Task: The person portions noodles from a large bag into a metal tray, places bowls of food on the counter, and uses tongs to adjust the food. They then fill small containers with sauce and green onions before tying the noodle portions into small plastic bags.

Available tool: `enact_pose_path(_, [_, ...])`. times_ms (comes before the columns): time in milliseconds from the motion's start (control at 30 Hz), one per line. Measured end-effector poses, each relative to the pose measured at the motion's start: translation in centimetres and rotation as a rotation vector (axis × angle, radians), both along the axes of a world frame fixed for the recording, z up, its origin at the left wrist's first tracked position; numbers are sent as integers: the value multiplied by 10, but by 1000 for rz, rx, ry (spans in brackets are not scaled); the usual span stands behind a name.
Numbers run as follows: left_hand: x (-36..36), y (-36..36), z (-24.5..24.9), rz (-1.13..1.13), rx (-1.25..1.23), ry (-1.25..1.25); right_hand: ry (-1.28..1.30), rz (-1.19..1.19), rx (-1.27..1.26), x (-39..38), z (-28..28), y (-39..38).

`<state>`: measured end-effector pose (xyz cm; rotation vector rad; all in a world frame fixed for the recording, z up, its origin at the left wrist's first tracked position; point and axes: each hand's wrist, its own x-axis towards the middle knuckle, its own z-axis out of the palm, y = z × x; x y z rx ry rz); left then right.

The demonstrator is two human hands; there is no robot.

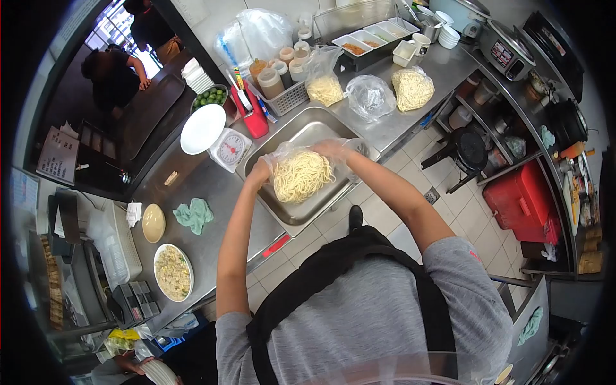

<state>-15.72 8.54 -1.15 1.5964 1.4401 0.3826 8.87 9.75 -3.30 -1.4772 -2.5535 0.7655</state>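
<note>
left hand (258, 173) | right hand (332, 151) | holding noodle bag (300, 176) | above steel tray (314, 127)

Bright, even indoor light with glare on the steel counter (192, 186) (fisheye bending, black vignette at the edges).

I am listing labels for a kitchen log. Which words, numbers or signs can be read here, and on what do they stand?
No text is legible.
Round dial of the white kitchen scale: numbers too small.
White printed sheet on the dark left counter: blurred.
Panel of the silver rice cooker: blurred.
</note>
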Motion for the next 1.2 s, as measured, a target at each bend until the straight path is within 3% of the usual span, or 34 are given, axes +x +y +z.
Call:
enact_pose_path(167, [5,11,-1,51,-97,-135,67,99,-10,6,-14,4])
enact_pose_path(200, [6,13,3,-3,-6,-142,110,111,1,4,-10,0])
enact_pose_path(267, [8,17,7,-114,182,-156,371,-312,-67,-12,2,-20])
enact_pose_path(300, [9,22,6,-104,151,-201,502,-522,-105,-19,6,-31])
enact_pose_path(400, [24,11,32,-200,332,-261,958,-652,-119,-23,-24,-37])
enact_pose_path(500, [24,31,1,-217,426,-213,1316,-539,-3,-16,-21,-55])
enact_pose_path(700, [41,27,20,-204,367,-375,1344,-619,15,-6,0,-53])
enact_pose_path(800, [44,38,21,-186,344,-403,1216,-567,-112,2,36,-48])
enact_pose_path(900, [45,44,33,-185,332,-412,1064,-511,-156,9,33,-30])
enact_pose_path(967, [44,45,40,-197,304,-431,1149,-414,-207,9,-18,12])
enact_pose_path(1100, [39,63,44,-269,265,-430,1274,-273,-263,10,-11,29])
enact_pose_path(1200, [36,71,45,-289,226,-405,1055,-53,-247,22,-2,43])
